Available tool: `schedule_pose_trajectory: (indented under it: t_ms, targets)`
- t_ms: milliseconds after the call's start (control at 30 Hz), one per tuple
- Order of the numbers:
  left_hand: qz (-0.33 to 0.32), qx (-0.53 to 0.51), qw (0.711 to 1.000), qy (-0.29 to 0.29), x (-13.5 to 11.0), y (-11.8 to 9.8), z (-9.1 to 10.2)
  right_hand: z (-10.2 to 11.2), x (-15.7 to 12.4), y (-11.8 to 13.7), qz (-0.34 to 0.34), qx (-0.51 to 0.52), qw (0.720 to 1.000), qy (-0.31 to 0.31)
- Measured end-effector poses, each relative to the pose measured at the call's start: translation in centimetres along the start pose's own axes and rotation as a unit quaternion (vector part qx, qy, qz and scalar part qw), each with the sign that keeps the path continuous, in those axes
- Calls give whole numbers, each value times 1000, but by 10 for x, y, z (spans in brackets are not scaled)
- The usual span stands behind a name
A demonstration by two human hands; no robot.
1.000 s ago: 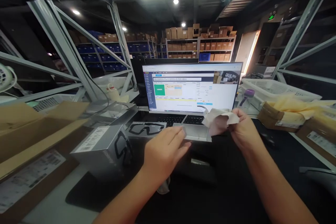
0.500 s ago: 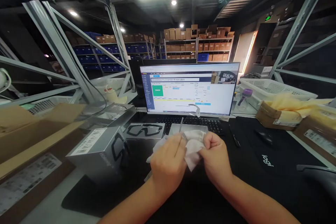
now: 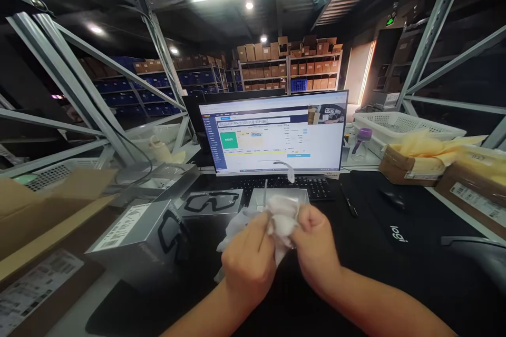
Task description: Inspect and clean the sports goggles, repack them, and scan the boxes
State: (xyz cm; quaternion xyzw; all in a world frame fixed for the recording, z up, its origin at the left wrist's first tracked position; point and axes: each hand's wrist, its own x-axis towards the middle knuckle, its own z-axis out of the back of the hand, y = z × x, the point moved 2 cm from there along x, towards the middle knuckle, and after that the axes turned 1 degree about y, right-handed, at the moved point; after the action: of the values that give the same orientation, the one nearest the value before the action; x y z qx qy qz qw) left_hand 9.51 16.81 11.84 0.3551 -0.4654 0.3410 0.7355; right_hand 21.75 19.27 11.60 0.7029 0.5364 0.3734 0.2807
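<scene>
Both my hands are closed on a white cloth (image 3: 281, 216) held above the black desk mat (image 3: 379, 253), in front of the monitor (image 3: 272, 131). My left hand (image 3: 247, 263) pinches the cloth's left part, and a thin stick-like item (image 3: 263, 221) runs up from its fingers. My right hand (image 3: 316, 250) grips the bunched right part. What the cloth may wrap is hidden. A small silver tray (image 3: 279, 197) lies just beyond the hands, on the keyboard (image 3: 284, 184).
A grey goggles box (image 3: 138, 234) stands at the left, with a flat goggles-printed lid (image 3: 209, 202) behind it. Cardboard boxes (image 3: 43, 237) fill the far left. A mouse (image 3: 389, 197), a white basket (image 3: 403, 126) and yellow packing (image 3: 430, 147) are at the right. Metal rack struts frame both sides.
My right hand brought the cloth down from the screen to the middle of the mat. My left hand came over and took hold of it. The view has drifted slightly right and down.
</scene>
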Motion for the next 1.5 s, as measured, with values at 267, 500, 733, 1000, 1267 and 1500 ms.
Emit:
schedule_pose_trajectory:
  t_ms: [267,500,733,1000,1267,1500]
  targets:
    - [-55,-6,998,-1,2,-8,-8,5,21,28,-111,124,985,-37]
    - [-8,-38,999,2,4,3,2,-2,-3,-3,107,-77,991,-17]
    - [-75,-44,996,-5,4,-7,-5,11,29,40,-84,98,992,3]
    - [-20,-31,999,17,3,-2,0,3,0,-2,103,-68,992,-26]
    - [-57,-17,998,-9,4,-2,-1,4,14,22,-6,28,1000,-3]
    - [-76,1,997,33,4,-7,-7,11,29,25,-94,132,986,-45]
